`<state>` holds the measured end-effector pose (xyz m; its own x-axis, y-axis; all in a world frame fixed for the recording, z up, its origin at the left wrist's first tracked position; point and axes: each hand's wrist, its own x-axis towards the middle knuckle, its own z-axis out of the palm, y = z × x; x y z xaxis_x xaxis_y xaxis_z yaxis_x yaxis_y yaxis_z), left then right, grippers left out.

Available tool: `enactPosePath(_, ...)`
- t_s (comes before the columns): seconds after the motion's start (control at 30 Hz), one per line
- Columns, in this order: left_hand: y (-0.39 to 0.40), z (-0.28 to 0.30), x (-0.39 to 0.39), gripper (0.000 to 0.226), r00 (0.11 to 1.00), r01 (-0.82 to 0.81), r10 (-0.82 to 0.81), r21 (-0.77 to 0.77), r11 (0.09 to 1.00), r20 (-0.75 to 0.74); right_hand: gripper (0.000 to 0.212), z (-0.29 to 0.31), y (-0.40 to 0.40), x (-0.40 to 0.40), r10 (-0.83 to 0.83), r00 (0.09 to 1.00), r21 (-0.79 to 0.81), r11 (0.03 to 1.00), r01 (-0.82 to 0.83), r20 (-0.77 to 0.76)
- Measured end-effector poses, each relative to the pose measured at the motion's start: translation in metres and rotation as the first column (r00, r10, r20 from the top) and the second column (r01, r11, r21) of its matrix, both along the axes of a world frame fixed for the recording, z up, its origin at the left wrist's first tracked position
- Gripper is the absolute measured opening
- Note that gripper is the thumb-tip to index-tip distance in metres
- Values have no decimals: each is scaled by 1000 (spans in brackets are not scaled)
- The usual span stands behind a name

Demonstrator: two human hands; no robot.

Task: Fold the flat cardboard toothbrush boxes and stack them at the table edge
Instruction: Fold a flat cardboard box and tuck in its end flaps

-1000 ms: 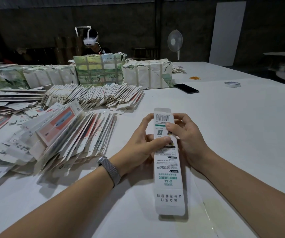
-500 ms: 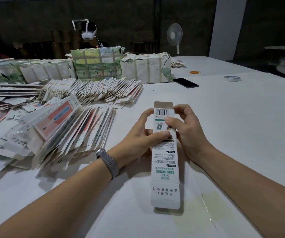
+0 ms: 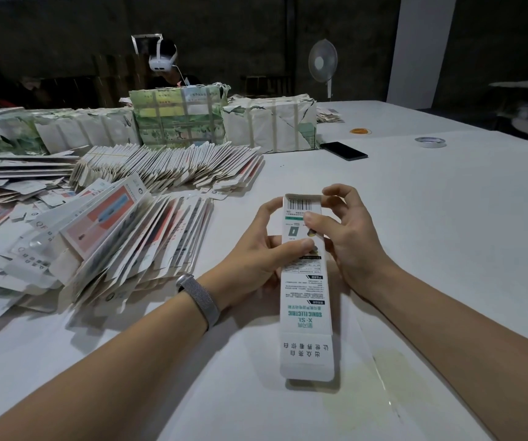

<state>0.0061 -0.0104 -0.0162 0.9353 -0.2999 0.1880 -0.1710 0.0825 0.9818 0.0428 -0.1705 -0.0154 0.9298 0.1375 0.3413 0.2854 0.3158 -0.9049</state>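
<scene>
A long white toothbrush box point(image 3: 305, 300) with green print and a barcode lies lengthwise over the white table point(image 3: 415, 249), barcode end away from me. My left hand point(image 3: 256, 256) grips its left side, thumb lying across the printed face. My right hand point(image 3: 345, 237) holds the right side near the barcode end, thumb on the face and fingers curled by the far flap. To the left, fanned rows of flat boxes point(image 3: 122, 246) lean against each other, with another row point(image 3: 173, 167) behind.
Wrapped bundles point(image 3: 269, 125) stand at the back. A black phone point(image 3: 343, 150), a tape roll point(image 3: 430, 142) and a small orange disc point(image 3: 360, 131) lie on the far table. Loose flat boxes point(image 3: 17, 176) are piled far left. A person with a white headset point(image 3: 162, 60) sits behind; a fan point(image 3: 322, 63) stands beyond.
The far flap at the barcode end has been bent down from standing flat. My right fingers have shifted up beside that end. Both hands keep their hold on the box.
</scene>
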Motion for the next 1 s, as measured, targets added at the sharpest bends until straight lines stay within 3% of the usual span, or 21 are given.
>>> enactPosePath(0.4,0,0,0,80,1000,5,-7,-62,998,-26,29,-1,0,-1,-9,1000,-101,995,11,24)
enactPosePath(0.6,-1,1,-1,67,1000,11,-12,-63,998,-18,27,0,-2,-3,33,999,-115,993,-28,40)
enactPosePath(0.73,0,0,-1,61,1000,22,-22,-33,999,-5,19,3,-1,-3,-34,998,-135,990,40,45)
enactPosePath(0.8,0,0,-1,65,999,40,-40,-3,999,0,16,6,-1,-2,-63,998,-133,989,65,22)
enactPosePath(0.9,0,0,0,75,998,68,-68,54,996,-4,30,5,-4,2,-81,996,-108,991,77,-36)
enactPosePath(1.0,0,1,1,76,997,83,-83,86,993,-5,25,3,-4,4,-81,992,-95,993,72,-100)
